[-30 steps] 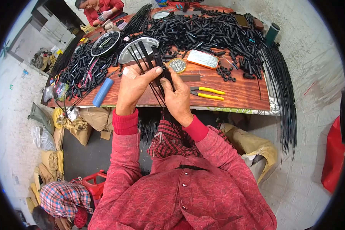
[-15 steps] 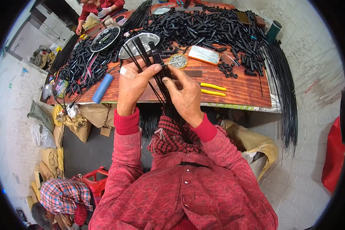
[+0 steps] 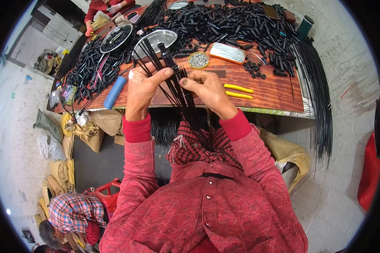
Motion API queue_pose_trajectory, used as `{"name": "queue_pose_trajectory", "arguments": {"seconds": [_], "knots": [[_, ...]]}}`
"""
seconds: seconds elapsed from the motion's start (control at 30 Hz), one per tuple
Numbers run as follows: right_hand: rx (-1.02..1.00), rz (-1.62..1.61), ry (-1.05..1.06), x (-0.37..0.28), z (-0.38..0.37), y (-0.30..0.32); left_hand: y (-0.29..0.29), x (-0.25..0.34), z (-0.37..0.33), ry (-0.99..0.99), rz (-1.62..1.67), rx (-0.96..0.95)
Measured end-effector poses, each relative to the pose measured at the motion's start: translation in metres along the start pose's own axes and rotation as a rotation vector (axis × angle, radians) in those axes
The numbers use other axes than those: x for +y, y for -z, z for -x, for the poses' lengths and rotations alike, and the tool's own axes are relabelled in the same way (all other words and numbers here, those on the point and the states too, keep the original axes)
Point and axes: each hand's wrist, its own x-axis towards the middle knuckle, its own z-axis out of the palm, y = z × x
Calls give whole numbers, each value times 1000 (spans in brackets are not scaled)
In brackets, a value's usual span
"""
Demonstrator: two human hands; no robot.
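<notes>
Together, rods (image 3: 186,103) and a tube (image 3: 167,58) are held up

Both are pinched in the grip of the left hand (image 3: 142,89), over the near edge of the surface (image 3: 278,96). At the right hand (image 3: 209,90), thumb and forefinger are bent close beside the rods; whether anything is pinched cannot be told. Pliers (image 3: 239,87) are laid rightward, a blue roll (image 3: 115,92) leftward.
</notes>
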Motion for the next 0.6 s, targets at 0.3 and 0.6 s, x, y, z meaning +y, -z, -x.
{"name": "queue_pose_trajectory", "arguments": {"seconds": [0.3,0.6], "knots": [[-106,-7,-187,-20,0,2,5,0,8,22,61,7],[113,0,92,-2,6,-13,2,3,3,38,15,-12]]}}
